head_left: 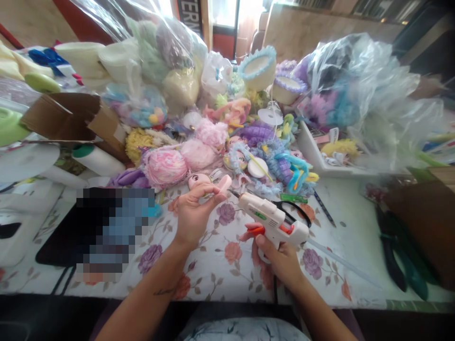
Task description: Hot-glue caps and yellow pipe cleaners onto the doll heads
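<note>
Near the middle of the table, my left hand (pixel 195 213) pinches a small pale pink piece (pixel 224 183) between thumb and fingers. My right hand (pixel 275 258) is wrapped round the handle of a white glue gun (pixel 265 213) with an orange trigger. The gun's nozzle points left, very close to the pink piece; whether they touch is too small to tell. A doll head (pixel 199 180) with a drawn eye lies just behind my left fingers, partly hidden by them. Black-handled scissors (pixel 296 213) lie behind the gun, partly covered by it.
Yarn balls (pixel 166 166), plush pieces and plastic bags (pixel 359 80) are heaped at the back. A tablet (pixel 67 232) lies left, beside an open cardboard box (pixel 67 113). On the right are a white tray (pixel 320 163), a pen (pixel 324 209) and dark-handled pliers (pixel 391 251). Flowered cloth (pixel 220 255) covers the table.
</note>
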### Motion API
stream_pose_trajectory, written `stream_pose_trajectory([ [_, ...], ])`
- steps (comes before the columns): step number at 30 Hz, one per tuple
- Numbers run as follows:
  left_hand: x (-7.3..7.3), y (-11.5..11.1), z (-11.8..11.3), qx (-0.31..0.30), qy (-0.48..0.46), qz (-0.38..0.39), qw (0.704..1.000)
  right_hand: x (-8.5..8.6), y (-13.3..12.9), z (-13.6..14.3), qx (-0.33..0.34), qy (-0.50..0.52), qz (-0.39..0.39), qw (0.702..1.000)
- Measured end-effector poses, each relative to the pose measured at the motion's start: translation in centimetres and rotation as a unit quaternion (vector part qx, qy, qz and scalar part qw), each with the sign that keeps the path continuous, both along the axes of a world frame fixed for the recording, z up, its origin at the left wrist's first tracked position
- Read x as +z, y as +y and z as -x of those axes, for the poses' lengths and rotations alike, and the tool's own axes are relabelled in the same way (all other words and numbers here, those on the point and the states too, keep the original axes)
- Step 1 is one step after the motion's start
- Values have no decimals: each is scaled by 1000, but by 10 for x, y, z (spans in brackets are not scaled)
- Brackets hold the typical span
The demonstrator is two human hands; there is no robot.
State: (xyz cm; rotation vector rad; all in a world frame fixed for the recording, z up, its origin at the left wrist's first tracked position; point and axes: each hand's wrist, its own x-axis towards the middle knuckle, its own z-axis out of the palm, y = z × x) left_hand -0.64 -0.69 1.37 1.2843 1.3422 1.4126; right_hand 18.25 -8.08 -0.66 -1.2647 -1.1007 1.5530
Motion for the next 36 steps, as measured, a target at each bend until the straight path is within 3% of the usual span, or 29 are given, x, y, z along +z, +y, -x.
stream_pose_trajectory([
  [10, 5, -2, -2, 41, 31, -2, 999, -3, 1, 0, -3, -2, -8, 1000],
  [27, 8, -3, -4, 34, 57, -24, 998, -4, 1, 1, -8, 4, -11, 1000],
  [31, 5, -3, -3, 33, 83, -59, 994, -3, 1, 1, 1, -11, 0, 1000],
  [36, -4, -3, -3, 84, 155, -144, 974, -3, 2, 0, 33, -55, 26, 998],
])
